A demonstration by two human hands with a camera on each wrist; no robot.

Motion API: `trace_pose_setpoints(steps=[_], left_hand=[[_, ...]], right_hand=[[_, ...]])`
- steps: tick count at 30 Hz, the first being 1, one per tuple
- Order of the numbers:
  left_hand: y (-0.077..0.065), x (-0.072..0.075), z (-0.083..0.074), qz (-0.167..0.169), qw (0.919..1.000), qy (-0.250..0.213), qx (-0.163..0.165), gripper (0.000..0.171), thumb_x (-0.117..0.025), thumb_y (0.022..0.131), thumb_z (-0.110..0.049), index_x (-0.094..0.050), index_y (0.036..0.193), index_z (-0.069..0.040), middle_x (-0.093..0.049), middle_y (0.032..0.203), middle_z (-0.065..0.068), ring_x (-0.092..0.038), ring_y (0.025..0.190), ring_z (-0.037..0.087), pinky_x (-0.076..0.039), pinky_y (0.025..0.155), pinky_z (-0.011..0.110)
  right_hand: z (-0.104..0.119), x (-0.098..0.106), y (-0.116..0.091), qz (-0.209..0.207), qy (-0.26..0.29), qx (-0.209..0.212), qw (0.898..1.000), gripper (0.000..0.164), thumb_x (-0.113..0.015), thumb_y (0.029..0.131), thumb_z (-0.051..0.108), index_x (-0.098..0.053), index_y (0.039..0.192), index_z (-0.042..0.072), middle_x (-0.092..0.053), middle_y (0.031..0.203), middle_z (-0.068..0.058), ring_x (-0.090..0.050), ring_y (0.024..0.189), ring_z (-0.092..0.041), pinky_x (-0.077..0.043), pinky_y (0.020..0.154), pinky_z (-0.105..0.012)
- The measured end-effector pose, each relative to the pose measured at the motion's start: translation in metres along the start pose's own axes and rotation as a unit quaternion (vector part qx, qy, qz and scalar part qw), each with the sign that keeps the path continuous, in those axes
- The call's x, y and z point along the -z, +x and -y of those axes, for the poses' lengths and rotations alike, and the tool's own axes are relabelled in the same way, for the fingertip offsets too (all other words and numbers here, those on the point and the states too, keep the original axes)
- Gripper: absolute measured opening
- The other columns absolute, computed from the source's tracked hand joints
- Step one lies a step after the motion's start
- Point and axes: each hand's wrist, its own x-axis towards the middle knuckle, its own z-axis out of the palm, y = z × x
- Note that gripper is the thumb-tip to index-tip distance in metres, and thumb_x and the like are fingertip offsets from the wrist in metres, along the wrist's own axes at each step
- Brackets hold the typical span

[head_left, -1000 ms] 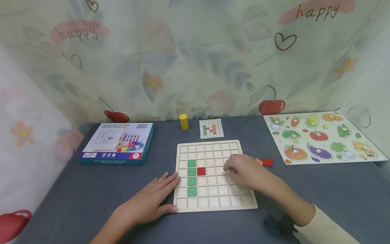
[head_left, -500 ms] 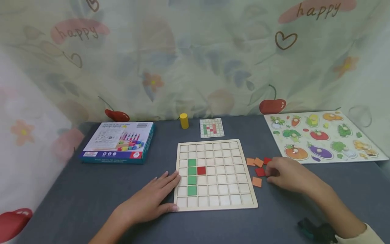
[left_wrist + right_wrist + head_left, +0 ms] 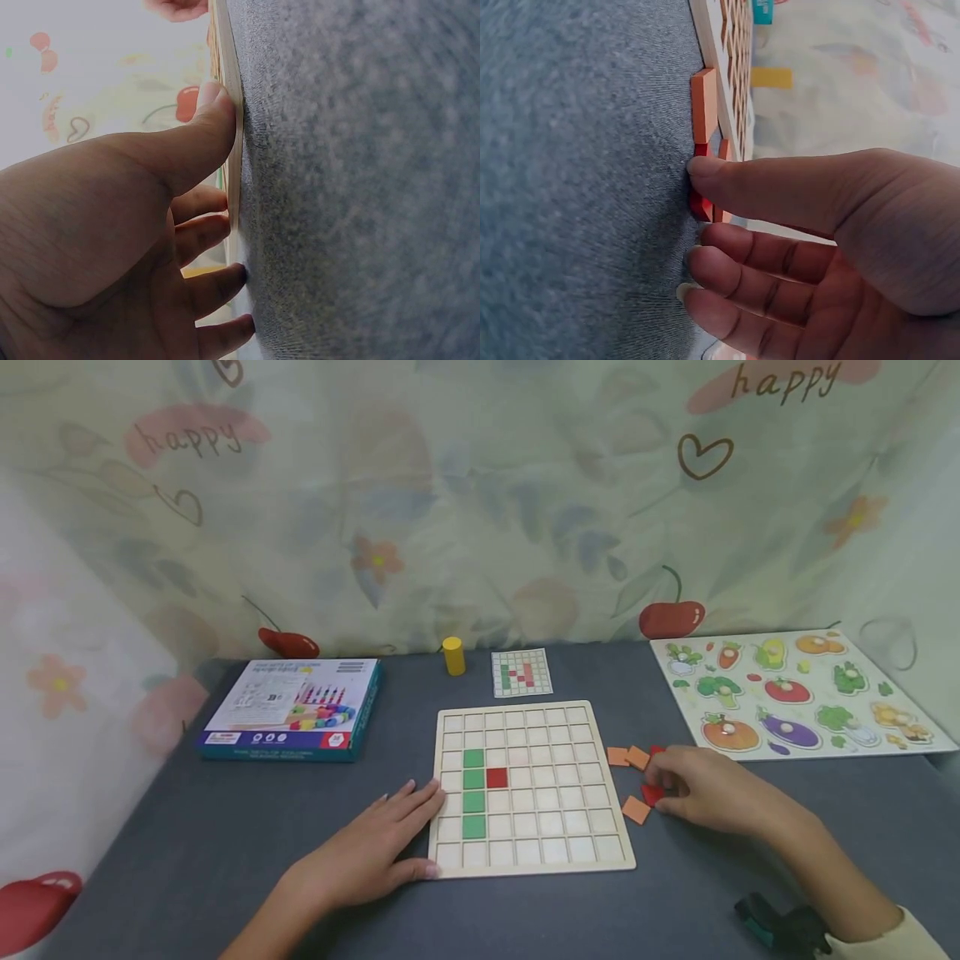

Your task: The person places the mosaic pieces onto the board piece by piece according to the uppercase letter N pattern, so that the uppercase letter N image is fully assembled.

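Note:
My left hand [image 3: 375, 847] rests along the left edge of the wooden grid board [image 3: 532, 870], its thumb and fingertips touching the rim. Four-in-column green tiles aside, one red tile [image 3: 497, 777] sits in a cell beside the green tiles [image 3: 474, 779]. Right of the board, my right hand [image 3: 708, 785] pinches a loose red tile [image 3: 653, 794] between thumb and index finger on the table. In the right wrist view the thumb covers part of that red tile [image 3: 700, 204]. Another red tile [image 3: 657, 749] is mostly hidden behind the hand. Orange tiles [image 3: 636, 810] lie close by.
A small pattern card [image 3: 521, 673] and a yellow cylinder [image 3: 453, 657] stand behind the board. A boxed toy set [image 3: 288, 710] is at the left, a vegetable puzzle board [image 3: 802, 693] at the right. A dark strap-like object [image 3: 780, 927] is by the right wrist.
My right hand has gone from above the board to the loose tiles at its right. The nearer red tile has shifted slightly toward me and right. My left hand stays put.

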Motion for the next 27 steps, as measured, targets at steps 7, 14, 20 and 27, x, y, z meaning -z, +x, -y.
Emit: trace_pose_setpoints(steps=[7, 14, 20, 27], left_hand=[[0.0, 0.0, 0.0, 0.0, 1.0, 0.003, -0.001, 0.087, -0.063, 0.092, -0.057, -0.026, 0.161, -0.018, -0.023, 0.165, 0.0, -0.016, 0.151, 0.032, -0.02, 0.116, 0.06], [0.0, 0.001, 0.0, 0.001, 1.0, 0.001, 0.0, 0.087, -0.063, 0.091, -0.058, -0.027, 0.16, -0.019, -0.024, 0.165, 0.0, -0.017, 0.15, 0.033, -0.02, 0.115, 0.061], [0.0, 0.002, -0.001, 0.003, 1.0, 0.0, 0.002, 0.087, -0.063, 0.091, -0.058, -0.027, 0.16, -0.019, -0.024, 0.165, -0.001, -0.017, 0.151, 0.033, -0.02, 0.115, 0.061], [0.001, 0.001, 0.001, 0.008, 1.0, -0.003, 0.001, 0.089, -0.061, 0.09, -0.061, -0.026, 0.161, -0.02, -0.023, 0.165, -0.001, -0.016, 0.151, 0.032, -0.021, 0.115, 0.06]], right_hand=[[0.001, -0.002, 0.0, -0.016, 0.004, 0.009, 1.0, 0.021, -0.085, 0.079, 0.011, -0.068, 0.09, 0.018, -0.053, 0.079, 0.011, -0.049, 0.069, -0.006, -0.046, 0.061, -0.027], [0.004, -0.001, 0.0, -0.027, -0.003, -0.003, 1.0, 0.016, -0.082, 0.081, 0.009, -0.07, 0.09, 0.016, -0.055, 0.08, 0.01, -0.049, 0.068, -0.006, -0.047, 0.061, -0.027], [0.006, 0.001, 0.001, -0.027, 0.013, 0.0, 1.0, 0.016, -0.082, 0.083, 0.012, -0.069, 0.091, 0.018, -0.055, 0.077, 0.013, -0.049, 0.067, -0.004, -0.047, 0.061, -0.027], [0.015, -0.002, 0.006, -0.051, 0.003, 0.021, 0.998, 0.014, -0.082, 0.084, 0.017, -0.07, 0.091, 0.018, -0.054, 0.077, 0.014, -0.048, 0.067, -0.005, -0.042, 0.059, -0.026]])
